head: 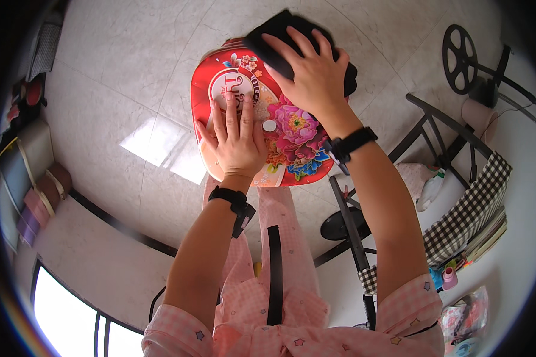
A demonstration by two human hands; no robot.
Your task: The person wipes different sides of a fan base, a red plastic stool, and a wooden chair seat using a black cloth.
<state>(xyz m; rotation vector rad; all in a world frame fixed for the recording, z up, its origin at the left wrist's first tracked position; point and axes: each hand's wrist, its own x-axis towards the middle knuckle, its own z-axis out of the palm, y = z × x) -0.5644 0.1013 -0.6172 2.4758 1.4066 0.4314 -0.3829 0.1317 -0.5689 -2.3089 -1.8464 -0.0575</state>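
A red, flower-printed top (297, 156) with rounded corners, perhaps a plastic stool seat, stands before me over the floor. Several layered edges show at its far left corner, and a small white spot or hole sits near its middle. My left hand (239, 138) lies flat on it with fingers spread, partly over a round printed emblem (223, 82). Over the far right corner, my right hand (310, 71) presses a bunched black cloth (279, 29) under its curved fingers. The cloth hangs past the edge. Both wrists wear black bands with small devices.
At the right stand a black metal frame (446, 120), a black spoked wheel (460, 59) and a pinkish bin (479, 117). A black-and-white checked cloth (466, 209) covers a surface nearby. Rolled material (35, 147) lies along the left. Pale tiles (111, 85) form the floor.
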